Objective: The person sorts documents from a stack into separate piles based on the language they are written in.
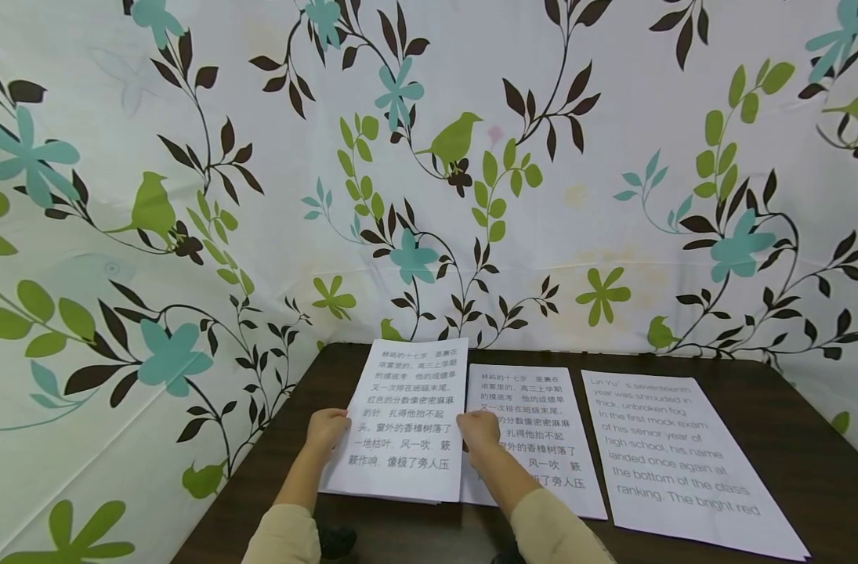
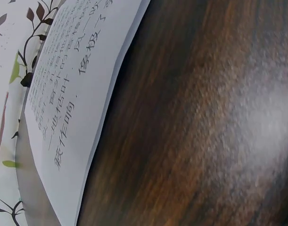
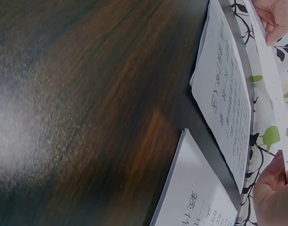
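Both hands hold a white sheet of paper (image 1: 400,439) printed with Chinese characters, one at each side edge. My left hand (image 1: 327,431) pinches its left edge, and my right hand (image 1: 479,432) pinches the right edge. In the right wrist view the left hand (image 3: 275,19) and right hand (image 3: 275,193) appear at the far side, with the sheet (image 3: 271,84) raised between them. Below it lies a paper stack (image 3: 224,89) on the table. The left wrist view shows a printed stack (image 2: 82,103) but neither hand.
A second Chinese-printed stack (image 1: 541,470) lies to the right, partly covered by the held sheet and right forearm. Farther right are English-printed pages (image 1: 682,470). All rest on a dark wooden table (image 1: 393,533). A patterned cloth (image 1: 499,313) hangs behind it.
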Demonstrator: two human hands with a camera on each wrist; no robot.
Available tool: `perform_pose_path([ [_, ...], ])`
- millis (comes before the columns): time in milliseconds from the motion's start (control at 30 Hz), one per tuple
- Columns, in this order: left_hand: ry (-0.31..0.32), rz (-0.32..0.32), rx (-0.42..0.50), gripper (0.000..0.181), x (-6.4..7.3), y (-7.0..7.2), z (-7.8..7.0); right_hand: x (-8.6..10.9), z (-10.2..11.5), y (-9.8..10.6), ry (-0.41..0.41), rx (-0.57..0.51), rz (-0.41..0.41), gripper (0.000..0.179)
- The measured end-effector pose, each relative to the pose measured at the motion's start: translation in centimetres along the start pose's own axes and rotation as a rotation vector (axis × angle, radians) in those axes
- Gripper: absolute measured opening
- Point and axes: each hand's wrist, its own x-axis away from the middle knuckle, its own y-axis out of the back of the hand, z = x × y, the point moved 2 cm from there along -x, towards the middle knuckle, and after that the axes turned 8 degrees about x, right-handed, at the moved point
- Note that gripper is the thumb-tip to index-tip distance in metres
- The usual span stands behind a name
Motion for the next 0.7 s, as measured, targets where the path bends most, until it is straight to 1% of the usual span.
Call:
perform_pose_path([
  [133,-0.027,0.010,0.007,0.024,0.3,0.4,-0.1,0.0,-0.1,-0.4,-0.012,0.017,-0.001,0.020],
  [400,-0.073,0.016,0.015,0.020,0.4,0.7,0.1,0.2,0.0,-1.0,0.000,-0.027,0.010,0.022],
  [500,-0.079,0.008,0.011,0.020,0.2,0.7,0.3,0.4,0.1,-1.0,-0.003,-0.035,0.015,0.019],
  [700,-0.082,-0.001,-0.009,0.019,0.0,0.9,0.5,0.6,0.0,-1.4,0.024,-0.049,0.038,0.016],
])
